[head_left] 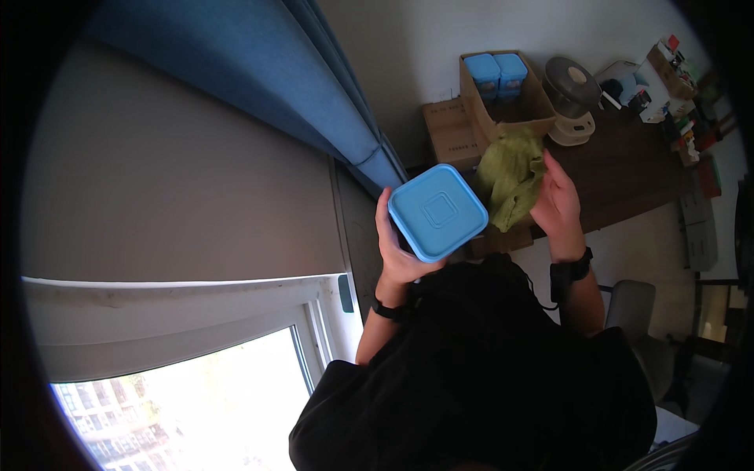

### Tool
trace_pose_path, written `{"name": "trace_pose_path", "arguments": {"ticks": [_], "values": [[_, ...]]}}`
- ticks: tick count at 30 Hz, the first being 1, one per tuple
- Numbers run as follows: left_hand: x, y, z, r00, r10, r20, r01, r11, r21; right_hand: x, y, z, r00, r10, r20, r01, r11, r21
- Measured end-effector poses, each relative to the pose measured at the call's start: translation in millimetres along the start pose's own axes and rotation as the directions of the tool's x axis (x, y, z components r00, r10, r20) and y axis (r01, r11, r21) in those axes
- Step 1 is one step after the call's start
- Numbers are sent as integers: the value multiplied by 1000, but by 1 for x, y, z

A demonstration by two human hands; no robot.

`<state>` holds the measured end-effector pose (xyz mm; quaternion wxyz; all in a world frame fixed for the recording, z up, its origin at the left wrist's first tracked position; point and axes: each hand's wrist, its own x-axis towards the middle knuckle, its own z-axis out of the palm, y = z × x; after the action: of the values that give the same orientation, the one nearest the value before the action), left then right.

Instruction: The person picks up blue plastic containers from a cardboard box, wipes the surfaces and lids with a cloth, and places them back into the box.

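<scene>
My left hand (400,253) is shut on a square container with a light blue lid (439,212), its lid facing the camera. A crumpled olive-green cloth (511,179) hangs from my right hand (558,197), just right of the container and apart from it. Beyond the cloth, an open cardboard box (506,129) holds more blue-lidded containers (496,68) at its far end. The fingers of my left hand under the container are partly hidden.
Closed cardboard cartons (450,132) stand left of the open box. A dark lidded pot (570,87) is on the dark wooden table (630,168), with small goods behind. A blue curtain (330,88) and a window (224,400) lie left; a grey chair (631,309) stands right.
</scene>
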<state>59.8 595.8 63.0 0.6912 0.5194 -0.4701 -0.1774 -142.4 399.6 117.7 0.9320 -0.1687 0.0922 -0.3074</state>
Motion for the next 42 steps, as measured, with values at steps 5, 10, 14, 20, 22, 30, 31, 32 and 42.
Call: {"name": "trace_pose_path", "arguments": {"ticks": [5,10,14,20,22,30,31,32,42], "values": [[19,5,1,998,-47,-39,39,983,-181,-18,35,29,920,-65,386,107,990,-89],[36,4,11,993,-119,-8,99,859,-502,-13,87,25,842,-91,531,477,585,-656],[44,19,10,979,-199,-43,125,754,-645,-5,75,20,787,96,609,550,337,-764],[43,27,15,950,-305,-65,188,726,-662,-17,82,22,767,45,640,633,109,-766],[37,26,15,945,-319,-66,203,735,-647,-22,74,32,751,154,642,656,-64,-752],[15,7,17,943,-329,-57,219,737,-640,-25,76,44,655,197,729,748,-300,-592],[17,11,17,947,-314,-70,205,756,-622,-23,77,39,662,179,728,743,-287,-605],[17,16,18,942,-324,-85,204,757,-620,-24,82,32,686,105,720,723,-205,-660],[9,10,4,853,-490,-179,275,713,-645,-10,92,-9,916,43,400,301,586,-752]]}}
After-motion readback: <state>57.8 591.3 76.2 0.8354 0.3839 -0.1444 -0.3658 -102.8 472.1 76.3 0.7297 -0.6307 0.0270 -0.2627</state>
